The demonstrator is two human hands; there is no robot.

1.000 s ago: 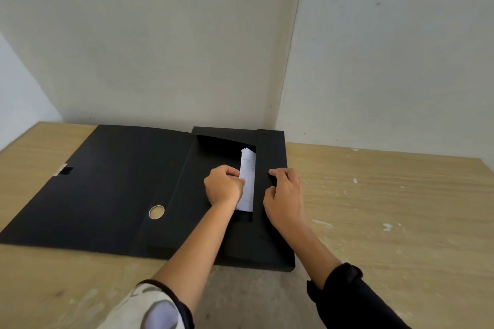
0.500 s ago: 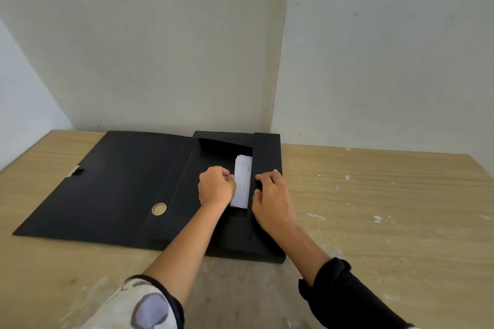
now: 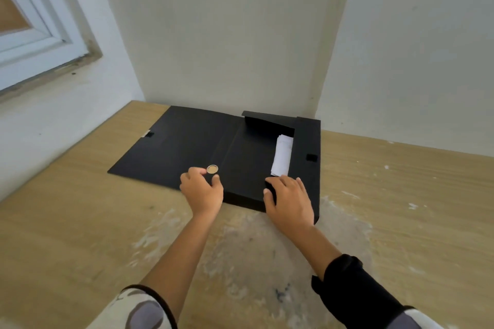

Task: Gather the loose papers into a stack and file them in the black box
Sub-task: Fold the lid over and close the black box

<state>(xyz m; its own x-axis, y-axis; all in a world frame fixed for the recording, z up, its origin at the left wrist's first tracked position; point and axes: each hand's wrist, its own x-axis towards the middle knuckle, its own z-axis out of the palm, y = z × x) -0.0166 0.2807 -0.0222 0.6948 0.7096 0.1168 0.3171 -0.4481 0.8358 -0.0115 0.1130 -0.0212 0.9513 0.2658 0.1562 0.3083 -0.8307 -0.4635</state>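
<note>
The black box (image 3: 187, 147) lies open and flat on the wooden table, its lid spread out to the left. White papers (image 3: 282, 159) lie inside, showing in the gap between the inner flap and the right side flap (image 3: 307, 147). My left hand (image 3: 203, 191) pinches the box's near edge beside the round finger-hole ring (image 3: 212, 169). My right hand (image 3: 290, 201) rests on the near right corner of the box, thumb hooked at a flap edge and fingers laid over it, just in front of the papers.
The wooden table (image 3: 401, 195) has white paint smears near its front middle and right. Walls meet in a corner right behind the box. A window frame (image 3: 32, 43) sits in the left wall.
Both hands have drawn back from the papers to the box's near edge. The left hand moved left to the ring. The papers now lie flatter inside. The view has swung left.
</note>
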